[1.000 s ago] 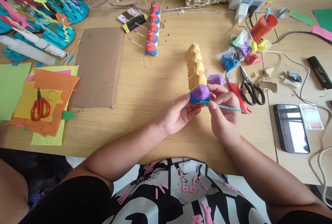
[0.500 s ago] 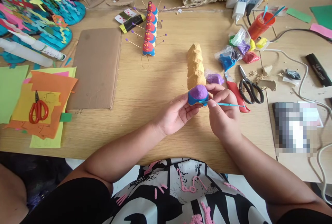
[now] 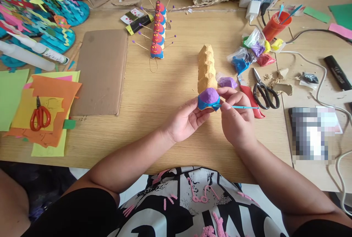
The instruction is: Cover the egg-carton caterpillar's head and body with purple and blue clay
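Observation:
My left hand [image 3: 187, 121] grips the near end of an egg-carton strip [image 3: 207, 70], whose far part is bare yellowish cardboard. That near end is a cup covered in purple clay [image 3: 209, 95] with blue clay [image 3: 204, 104] round its lower edge. Between the thumb and fingers of my right hand [image 3: 238, 118] is a thin light-blue tool [image 3: 246, 107]. Its tip touches the blue clay. A finger of my right hand reaches to the cup's far right side. Just right of the strip lies a purple clay packet [image 3: 227, 82].
Black scissors [image 3: 265, 92], a red packet [image 3: 251, 101], clay bags [image 3: 240, 63] and a red cup [image 3: 276, 26] are on the right. A red-and-blue caterpillar [image 3: 158, 33] with sticks stands further back. Cardboard [image 3: 100, 72], coloured papers [image 3: 57, 116] and red scissors [image 3: 40, 116] lie left.
The clay-covered cup has tilted slightly and shifted a little up and left. The tool's tip has moved slightly right along the blue clay.

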`<control>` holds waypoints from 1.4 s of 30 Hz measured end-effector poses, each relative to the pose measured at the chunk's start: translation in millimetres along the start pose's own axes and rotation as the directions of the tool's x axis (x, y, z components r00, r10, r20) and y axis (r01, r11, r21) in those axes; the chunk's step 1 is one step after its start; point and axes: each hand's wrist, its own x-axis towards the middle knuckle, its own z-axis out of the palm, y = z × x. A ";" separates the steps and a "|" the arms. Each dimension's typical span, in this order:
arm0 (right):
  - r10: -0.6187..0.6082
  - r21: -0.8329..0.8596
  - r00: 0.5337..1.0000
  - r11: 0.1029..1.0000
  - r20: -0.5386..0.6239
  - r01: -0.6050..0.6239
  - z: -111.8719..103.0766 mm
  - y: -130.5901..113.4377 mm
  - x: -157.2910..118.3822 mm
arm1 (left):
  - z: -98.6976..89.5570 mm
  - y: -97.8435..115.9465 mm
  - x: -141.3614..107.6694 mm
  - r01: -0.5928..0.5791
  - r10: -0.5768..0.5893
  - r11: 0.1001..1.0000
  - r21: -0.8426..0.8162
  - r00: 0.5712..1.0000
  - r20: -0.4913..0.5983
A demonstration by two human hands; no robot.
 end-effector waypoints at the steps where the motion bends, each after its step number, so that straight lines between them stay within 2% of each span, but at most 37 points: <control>1: -0.007 -0.005 1.000 1.000 -0.001 0.007 0.2 0.4 -0.1 | -0.1 0.0 0.0 0.000 0.000 1.000 0.002 1.000 -0.004; 6: -0.045 -0.075 0.999 0.996 -0.008 0.044 0.6 4.2 -1.0 | 1.0 0.6 -0.5 -0.003 0.003 1.000 0.012 1.000 -0.023; 12: -0.151 -0.207 0.988 0.967 -0.005 0.147 -0.7 3.3 -1.4 | 4.0 2.1 -1.4 0.015 -0.014 1.000 0.006 0.998 -0.059; 18: -0.209 -0.278 0.978 0.939 0.002 0.202 0.1 1.4 -3.4 | 5.8 3.0 -1.4 0.001 -0.001 1.000 0.004 0.999 -0.041; 25: -0.191 -0.210 0.981 0.960 -0.011 0.185 0.1 0.0 -5.8 | 5.6 3.4 -1.6 0.014 -0.014 1.000 0.008 0.998 -0.061; 31: -0.191 -0.197 0.982 0.963 -0.011 0.185 1.2 2.4 -5.4 | 6.8 3.8 -1.9 0.006 -0.006 1.000 -0.016 1.000 -0.013; 38: -0.195 -0.145 0.980 0.971 -0.029 0.189 0.7 3.8 -7.3 | 8.7 4.4 -3.0 0.031 -0.032 0.999 -0.014 0.996 -0.078; 42: -0.174 -0.131 0.984 0.977 -0.042 0.167 1.4 4.3 -8.0 | 8.3 4.5 -2.1 0.026 -0.027 1.000 -0.014 0.997 -0.077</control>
